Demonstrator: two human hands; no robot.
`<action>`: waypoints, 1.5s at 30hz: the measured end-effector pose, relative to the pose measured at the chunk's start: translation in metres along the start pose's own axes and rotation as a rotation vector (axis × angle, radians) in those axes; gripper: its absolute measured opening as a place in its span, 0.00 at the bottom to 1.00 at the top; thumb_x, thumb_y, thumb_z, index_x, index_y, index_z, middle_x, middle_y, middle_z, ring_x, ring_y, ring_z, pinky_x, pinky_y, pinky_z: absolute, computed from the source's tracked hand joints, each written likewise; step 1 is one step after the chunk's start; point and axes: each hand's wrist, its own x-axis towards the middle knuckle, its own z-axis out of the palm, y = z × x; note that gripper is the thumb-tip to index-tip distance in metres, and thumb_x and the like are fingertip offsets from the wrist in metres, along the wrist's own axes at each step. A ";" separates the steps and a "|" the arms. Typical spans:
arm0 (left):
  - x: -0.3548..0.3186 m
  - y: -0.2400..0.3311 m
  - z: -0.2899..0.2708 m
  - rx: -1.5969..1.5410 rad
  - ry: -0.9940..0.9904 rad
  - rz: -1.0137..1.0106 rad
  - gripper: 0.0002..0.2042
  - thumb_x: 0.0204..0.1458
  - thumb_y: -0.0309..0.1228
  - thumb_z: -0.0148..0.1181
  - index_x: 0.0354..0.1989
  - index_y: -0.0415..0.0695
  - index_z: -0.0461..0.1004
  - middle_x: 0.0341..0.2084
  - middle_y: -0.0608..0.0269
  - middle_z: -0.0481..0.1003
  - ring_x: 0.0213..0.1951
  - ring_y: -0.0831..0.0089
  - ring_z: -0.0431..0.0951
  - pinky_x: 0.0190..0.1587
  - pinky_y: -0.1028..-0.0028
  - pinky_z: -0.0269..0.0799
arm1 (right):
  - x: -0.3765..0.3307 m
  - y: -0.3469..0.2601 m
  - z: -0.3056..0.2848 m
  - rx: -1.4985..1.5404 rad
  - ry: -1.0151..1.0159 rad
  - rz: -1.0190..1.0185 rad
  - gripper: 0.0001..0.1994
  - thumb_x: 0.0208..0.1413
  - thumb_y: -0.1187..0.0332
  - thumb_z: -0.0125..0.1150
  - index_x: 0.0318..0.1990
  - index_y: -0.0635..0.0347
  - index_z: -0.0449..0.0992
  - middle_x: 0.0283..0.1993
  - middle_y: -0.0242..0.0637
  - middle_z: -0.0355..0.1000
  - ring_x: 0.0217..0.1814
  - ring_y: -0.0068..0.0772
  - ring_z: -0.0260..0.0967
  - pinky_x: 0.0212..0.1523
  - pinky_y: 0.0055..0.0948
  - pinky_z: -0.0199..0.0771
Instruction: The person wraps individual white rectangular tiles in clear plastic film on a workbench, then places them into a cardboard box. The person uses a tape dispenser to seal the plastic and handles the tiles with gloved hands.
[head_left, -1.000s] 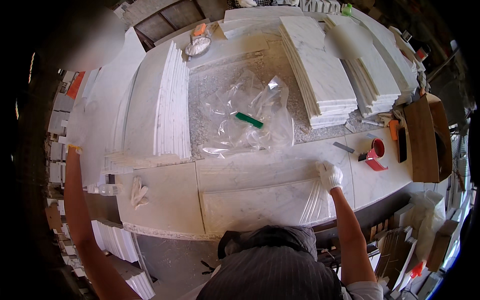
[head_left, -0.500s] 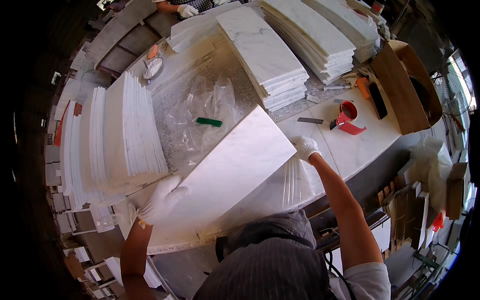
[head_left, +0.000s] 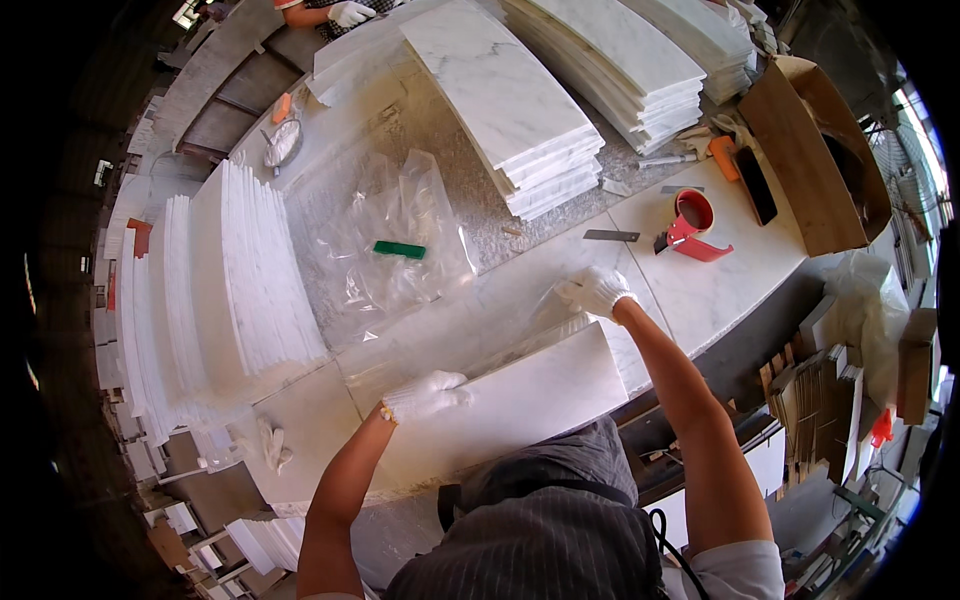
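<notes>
Marble slab [head_left: 520, 405]: long white rectangle, faintly veined, lying flat at the near edge of the tabletop [head_left: 700, 290], close to the person's body, partly under a sheet of clear plastic film [head_left: 470, 325].

Tabletop: pale stone, speckled grey in the middle. Carries, by size: tall row of white slabs stood on edge [head_left: 235, 290] at left; two flat stacks of marble slabs [head_left: 510, 110] at the far side; open cardboard box [head_left: 815, 150] at right; crumpled clear bags [head_left: 395, 240] with a green item [head_left: 400, 249] inside; red tape dispenser [head_left: 692, 225]; dark blade [head_left: 610, 236]. Workshop setting, more tiles stacked low at left.

Left hand [head_left: 425, 395]: white glove, grip closed over the slab's upper long edge, near its left end.

Right hand [head_left: 597, 290]: white glove, grip pinched shut on the plastic film just beyond the slab's far right corner.
</notes>
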 end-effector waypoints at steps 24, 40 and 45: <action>0.001 -0.011 0.085 0.602 0.923 0.245 0.28 0.52 0.43 0.67 0.59 0.45 0.71 0.60 0.51 0.69 0.62 0.51 0.67 0.63 0.53 0.64 | 0.008 0.002 0.015 0.251 0.017 -0.016 0.22 0.60 0.50 0.59 0.40 0.64 0.84 0.34 0.40 0.82 0.32 0.31 0.78 0.39 0.33 0.75; -0.247 -0.186 -0.222 0.285 1.758 -0.600 0.31 0.58 0.57 0.54 0.63 0.48 0.70 0.56 0.43 0.72 0.60 0.44 0.70 0.61 0.53 0.66 | -0.001 -0.012 0.020 0.302 0.054 0.003 0.19 0.63 0.56 0.60 0.35 0.66 0.81 0.29 0.34 0.77 0.28 0.24 0.73 0.32 0.27 0.71; -0.227 -0.150 -0.241 0.262 1.647 -0.714 0.35 0.57 0.62 0.51 0.64 0.48 0.69 0.57 0.42 0.72 0.59 0.41 0.70 0.62 0.51 0.66 | -0.006 -0.008 0.015 0.357 0.098 0.039 0.18 0.63 0.57 0.60 0.34 0.66 0.82 0.28 0.34 0.77 0.28 0.24 0.73 0.31 0.27 0.71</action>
